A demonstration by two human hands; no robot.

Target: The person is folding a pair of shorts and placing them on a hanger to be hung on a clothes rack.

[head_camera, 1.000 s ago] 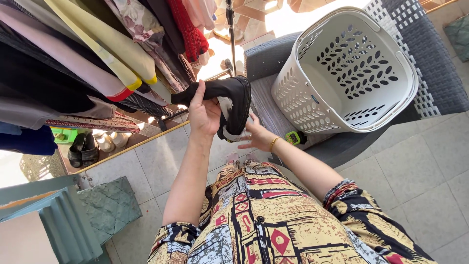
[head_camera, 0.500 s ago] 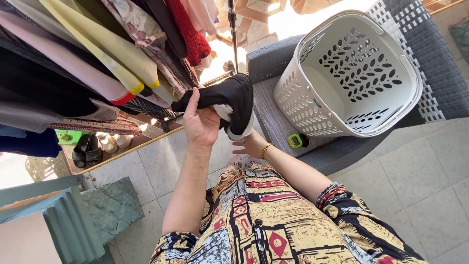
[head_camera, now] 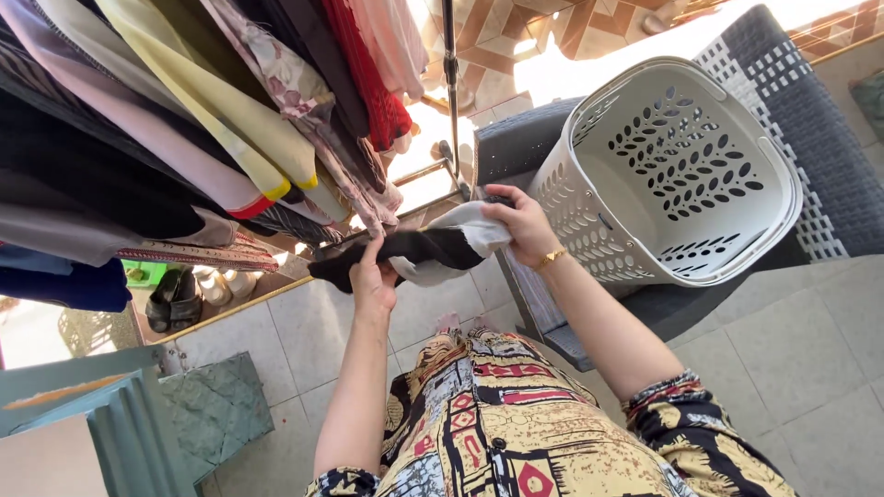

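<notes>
Your left hand [head_camera: 373, 281] and right hand [head_camera: 521, 221] both grip a black-and-white garment [head_camera: 425, 247], stretched between them beside a white laundry basket [head_camera: 599, 230].

The garment [head_camera: 433, 247] between the hands is soft matt cloth, black with a white part. The laundry basket [head_camera: 663, 175] is white plastic, smooth with a slight sheen, its walls pierced with leaf-shaped holes. It sits on a sofa [head_camera: 820, 156] of coarse woven grey and white fabric. The hanging clothes [head_camera: 184, 129] are thin matt cloth on a shiny metal rack pole [head_camera: 451, 83]. The floor [head_camera: 810, 340] is pale tile, smooth and dull. The bracelet [head_camera: 552, 259] looks like polished gold metal.
</notes>
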